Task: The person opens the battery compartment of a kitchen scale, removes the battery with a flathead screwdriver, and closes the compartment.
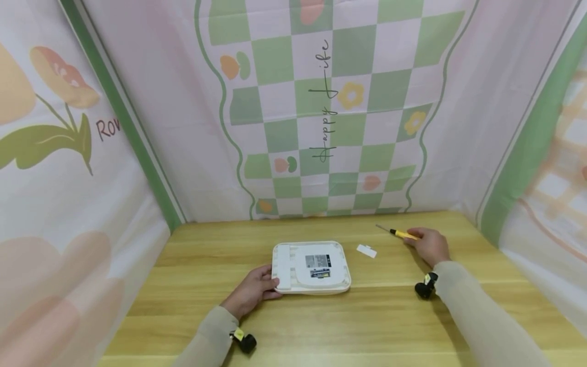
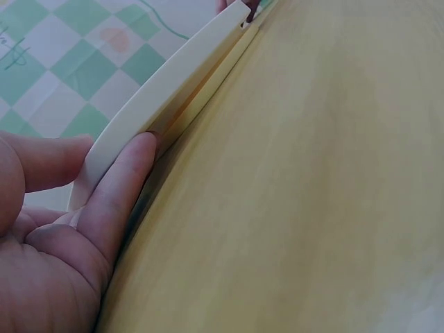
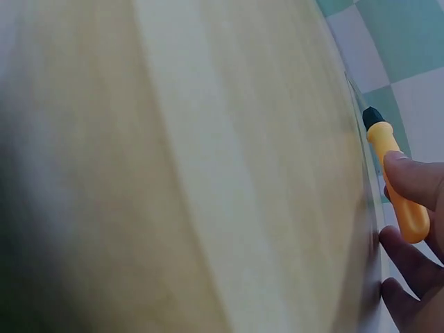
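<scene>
A white rounded-square device (image 1: 300, 262) sits underside up on the table, with a label and an uncovered battery compartment (image 1: 320, 273) on its face. Something like batteries shows inside that compartment. My left hand (image 1: 252, 290) grips the device's left edge, thumb on the upper side; in the left wrist view its finger (image 2: 121, 187) lies under the rim. A small white cover (image 1: 367, 251) lies apart, to the right of the device. Farther right, my right hand (image 1: 428, 245) pinches the yellow handle of a screwdriver (image 1: 403, 234), its thin shaft pointing left and away.
The wooden table (image 1: 206, 244) reaches back to a hanging cloth (image 1: 279, 102) with green and white checks. Printed curtains (image 1: 59, 204) enclose the left and right sides. A small black camera is strapped to each wrist.
</scene>
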### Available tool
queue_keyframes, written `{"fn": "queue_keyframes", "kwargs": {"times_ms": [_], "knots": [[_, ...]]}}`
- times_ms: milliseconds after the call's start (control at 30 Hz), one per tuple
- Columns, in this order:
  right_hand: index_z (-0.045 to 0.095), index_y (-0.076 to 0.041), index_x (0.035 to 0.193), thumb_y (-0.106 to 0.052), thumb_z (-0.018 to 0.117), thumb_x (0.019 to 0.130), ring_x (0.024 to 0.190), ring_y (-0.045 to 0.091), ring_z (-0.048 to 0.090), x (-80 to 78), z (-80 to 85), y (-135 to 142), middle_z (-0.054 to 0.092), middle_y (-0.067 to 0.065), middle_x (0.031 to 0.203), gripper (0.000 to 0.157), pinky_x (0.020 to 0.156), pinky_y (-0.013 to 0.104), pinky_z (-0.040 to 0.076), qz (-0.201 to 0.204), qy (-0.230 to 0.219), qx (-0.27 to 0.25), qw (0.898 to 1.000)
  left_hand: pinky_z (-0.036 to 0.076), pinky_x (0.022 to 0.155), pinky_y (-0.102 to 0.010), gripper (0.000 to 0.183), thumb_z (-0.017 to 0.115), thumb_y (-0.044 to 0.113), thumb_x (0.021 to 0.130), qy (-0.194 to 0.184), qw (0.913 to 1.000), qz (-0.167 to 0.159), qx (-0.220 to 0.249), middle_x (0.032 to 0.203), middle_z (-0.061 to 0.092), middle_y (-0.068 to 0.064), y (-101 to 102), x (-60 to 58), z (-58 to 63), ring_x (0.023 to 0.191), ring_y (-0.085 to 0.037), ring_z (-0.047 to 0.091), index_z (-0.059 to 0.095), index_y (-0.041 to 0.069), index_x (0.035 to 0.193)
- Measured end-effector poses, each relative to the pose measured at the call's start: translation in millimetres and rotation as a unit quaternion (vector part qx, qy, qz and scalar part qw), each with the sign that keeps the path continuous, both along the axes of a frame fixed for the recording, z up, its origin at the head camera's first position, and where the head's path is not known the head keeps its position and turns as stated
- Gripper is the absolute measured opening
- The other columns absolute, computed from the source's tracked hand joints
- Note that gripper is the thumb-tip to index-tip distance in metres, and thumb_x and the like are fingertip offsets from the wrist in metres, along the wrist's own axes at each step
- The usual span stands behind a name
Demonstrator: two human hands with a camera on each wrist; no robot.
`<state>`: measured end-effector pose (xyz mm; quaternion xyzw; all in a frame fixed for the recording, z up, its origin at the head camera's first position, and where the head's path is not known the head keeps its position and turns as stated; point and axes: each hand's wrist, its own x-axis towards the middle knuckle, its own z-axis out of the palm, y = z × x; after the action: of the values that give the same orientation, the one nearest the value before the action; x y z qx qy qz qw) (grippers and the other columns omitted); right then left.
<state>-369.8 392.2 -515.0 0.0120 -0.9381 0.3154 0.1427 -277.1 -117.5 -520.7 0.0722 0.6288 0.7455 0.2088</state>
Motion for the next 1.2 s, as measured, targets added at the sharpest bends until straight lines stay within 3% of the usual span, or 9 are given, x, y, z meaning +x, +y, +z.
{"fn": "queue_keyframes", "kwargs": {"times_ms": [300, 533, 1200], "knots": [[0.069, 0.001, 0.112, -0.028, 0.072, 0.089, 0.104, 0.047, 0.056, -1.2, 3.2, -3.3, 0.066, 0.024, 0.113, 0.037, 0.086, 0.057, 0.044, 0.009, -0.005, 0.014, 1.000, 0.056, 0.087, -0.040, 0.055, 0.050, 0.002, 0.100, 0.000, 1.0000, -0.005, 0.002, 0.123, 0.060, -0.022, -1.6, -1.2, -4.3, 0.105, -0.031, 0.063, 0.025, -0.009, 0.148], [0.068, 0.003, 0.111, -0.022, 0.070, 0.090, 0.102, 0.047, 0.057, -1.6, -3.5, -1.8, 0.066, 0.025, 0.110, 0.033, 0.085, 0.058, 0.044, 0.006, -0.005, 0.015, 1.000, 0.056, 0.087, -0.039, 0.056, 0.050, 0.003, 0.101, -0.001, 1.0000, -0.008, 0.004, 0.124, 0.059, -0.022, -0.9, -0.7, -3.0, 0.106, -0.031, 0.063, 0.024, -0.010, 0.148], [0.066, 0.003, 0.115, -0.023, 0.072, 0.088, 0.104, 0.047, 0.056, -4.2, -5.8, -2.9, 0.064, 0.026, 0.114, 0.038, 0.087, 0.057, 0.043, -0.012, -0.020, -0.005, 1.000, 0.056, 0.087, -0.039, 0.056, 0.051, 0.003, 0.100, -0.001, 1.0000, -0.003, 0.006, 0.123, 0.059, -0.021, -0.8, 1.7, 1.6, 0.104, -0.030, 0.064, 0.024, -0.009, 0.148]]}}
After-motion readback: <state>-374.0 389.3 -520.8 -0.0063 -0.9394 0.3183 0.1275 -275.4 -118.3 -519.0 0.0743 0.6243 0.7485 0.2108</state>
